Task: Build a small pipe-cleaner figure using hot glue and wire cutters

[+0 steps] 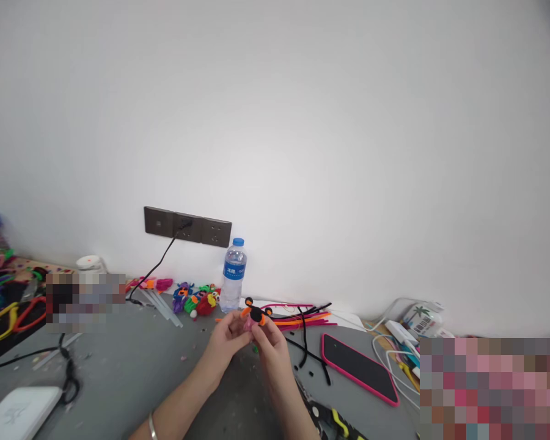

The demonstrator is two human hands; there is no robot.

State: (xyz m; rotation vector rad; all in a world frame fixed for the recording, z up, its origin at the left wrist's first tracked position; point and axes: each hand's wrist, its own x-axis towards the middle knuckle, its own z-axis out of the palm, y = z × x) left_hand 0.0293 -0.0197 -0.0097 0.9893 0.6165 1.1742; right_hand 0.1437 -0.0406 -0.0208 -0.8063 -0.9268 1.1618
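My left hand [227, 336] and my right hand [274, 345] meet over the grey table, fingertips pinched around a small fuzzy pipe-cleaner figure [255, 314]. Its middle is black, with orange parts on either side, black round ends and some pink below. The fingers hide part of it. Just behind the hands lie loose orange, pink and black pipe cleaners [321, 321]. Several short black snippets are scattered to the right of my right hand.
A water bottle [234, 275] stands by the wall beside finished colourful pipe-cleaner figures [195, 299]. A pink-cased phone [360, 368] lies right; a black-and-yellow tool [332, 421] sits at the front. Scissors [0, 327], clear glue sticks [162, 307], a white box [22, 410] and cables are left.
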